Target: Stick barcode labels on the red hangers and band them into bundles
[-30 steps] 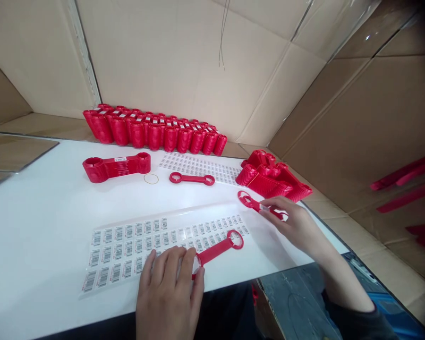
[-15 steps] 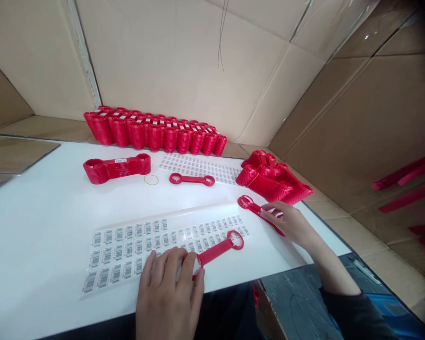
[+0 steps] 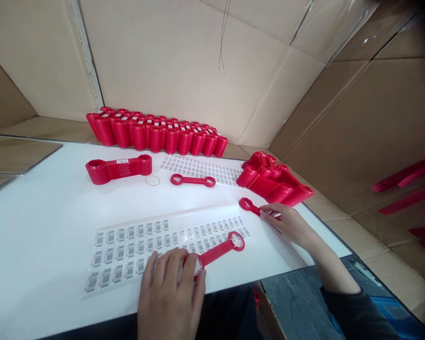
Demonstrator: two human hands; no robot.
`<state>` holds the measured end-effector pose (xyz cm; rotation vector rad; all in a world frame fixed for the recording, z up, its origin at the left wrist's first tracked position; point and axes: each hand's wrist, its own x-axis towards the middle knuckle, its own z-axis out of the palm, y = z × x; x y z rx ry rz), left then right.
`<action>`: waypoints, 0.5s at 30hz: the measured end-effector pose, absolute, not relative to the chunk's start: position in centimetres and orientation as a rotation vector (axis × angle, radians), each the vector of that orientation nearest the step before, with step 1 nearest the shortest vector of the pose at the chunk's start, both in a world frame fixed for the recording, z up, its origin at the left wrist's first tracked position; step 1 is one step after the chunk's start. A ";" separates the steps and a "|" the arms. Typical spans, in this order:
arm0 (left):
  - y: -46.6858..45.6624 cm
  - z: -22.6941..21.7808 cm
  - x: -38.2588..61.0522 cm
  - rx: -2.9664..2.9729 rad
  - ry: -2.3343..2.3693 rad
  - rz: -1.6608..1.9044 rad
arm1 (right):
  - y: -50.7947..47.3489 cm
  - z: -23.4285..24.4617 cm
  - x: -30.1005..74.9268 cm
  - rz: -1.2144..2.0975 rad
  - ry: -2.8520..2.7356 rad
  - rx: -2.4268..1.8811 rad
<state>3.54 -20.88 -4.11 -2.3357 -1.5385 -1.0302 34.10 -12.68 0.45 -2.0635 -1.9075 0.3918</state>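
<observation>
My left hand [image 3: 172, 295] rests at the near table edge, its fingers pressing down one end of a flat red plastic wrench [image 3: 219, 249] that lies across a sheet of barcode labels [image 3: 134, 245]. My right hand [image 3: 286, 223] is farther right, fingers closed over the near end of a second red wrench [image 3: 250, 206] lying flat on the white table [image 3: 38, 222]. That wrench's ring end points away to the left.
A loose red wrench [image 3: 192, 180] and a rubber band [image 3: 152, 180] lie mid-table. A banded stack of wrenches [image 3: 117, 169] sits left, a long row of stacks [image 3: 156, 134] at the back, another pile [image 3: 274, 182] at right. A second label sheet [image 3: 201, 169] lies behind. Cardboard walls surround.
My right hand has lowered the second wrench from slightly raised to flat on the table and drawn back a little. My left hand and its wrench have stayed put.
</observation>
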 end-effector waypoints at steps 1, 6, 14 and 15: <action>-20.9 -4.1 3.5 -2.333 -1.538 -1.031 | -12.5 0.4 34.3 0.376 -1.919 -2.076; -21.0 -4.0 3.5 -2.325 -1.534 -1.023 | -11.3 1.2 33.0 0.173 -1.986 -2.085; -21.0 -4.0 3.6 -2.334 -1.556 -1.033 | -12.2 4.1 18.5 0.327 -2.426 -1.206; -21.0 -4.0 3.6 -2.332 -1.567 -1.035 | -12.1 4.0 17.0 0.316 -2.479 -1.149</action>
